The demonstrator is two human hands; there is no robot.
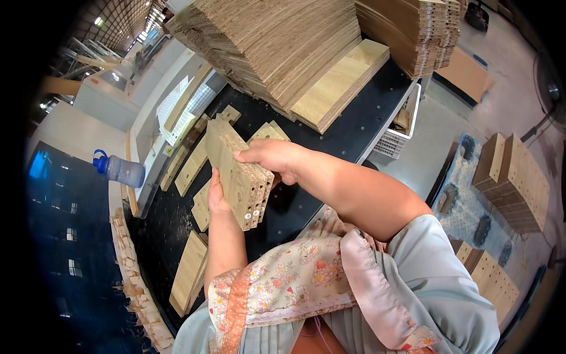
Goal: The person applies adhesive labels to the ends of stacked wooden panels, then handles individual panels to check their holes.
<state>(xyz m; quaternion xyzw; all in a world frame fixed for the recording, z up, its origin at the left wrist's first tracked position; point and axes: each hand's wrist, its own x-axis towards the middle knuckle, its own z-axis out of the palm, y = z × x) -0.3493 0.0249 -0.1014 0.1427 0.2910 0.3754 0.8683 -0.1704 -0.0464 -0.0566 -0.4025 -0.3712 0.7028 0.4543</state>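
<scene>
Between my two hands is a small stack of particleboard panels (227, 165), stood on edge and tilted, with drilled holes along the near end. My left hand (217, 193) is wrapped round its left side. From the right, my right hand (272, 158) grips it with the thumb over the upper edge; its other fingers are partly hidden behind the panels. Beneath lies a black worktable (283, 219). Loose drilled boards (192, 168) rest there beyond my left hand, and another short pile of boards (188, 272) sits nearer me.
A tall stack of panels (277, 44) fills the table's far side, with a lower pile (342, 82) against it. A white crate (391, 144) stands beside the table. To the right, drilled panels (519, 183) sit on a pallet (466, 197). A blue-lidded bottle (124, 171) is at left.
</scene>
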